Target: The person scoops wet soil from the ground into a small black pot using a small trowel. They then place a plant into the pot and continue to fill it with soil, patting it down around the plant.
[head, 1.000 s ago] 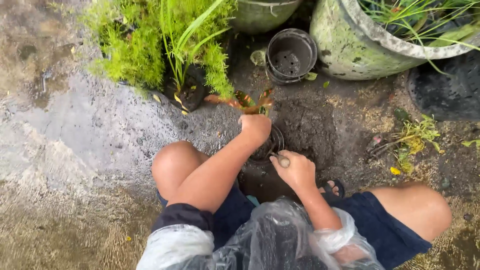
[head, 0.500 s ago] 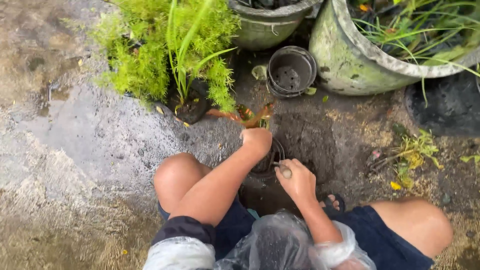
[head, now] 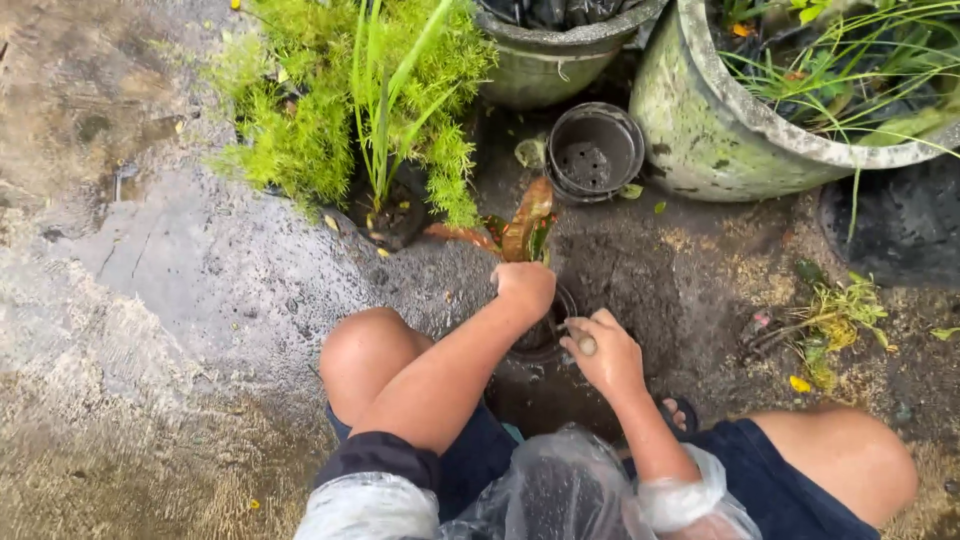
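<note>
A small black pot [head: 545, 335] is seen on the wet ground [head: 200, 270] between the person's knees, and it is gripped at its rim by the left hand [head: 524, 285], whose fingers are curled down out of sight beside a reddish-leaved plant [head: 525, 230] rising from the pot. A pale wooden handle [head: 585, 345], probably of a small digging tool, is enclosed by the right hand [head: 605, 355], its fingers wrapped tightly around it just at the pot's near edge. Farther off, an empty black pot [head: 595, 152] is lying between a feathery green plant [head: 350, 110] and a large mossy planter [head: 720, 120].
</note>
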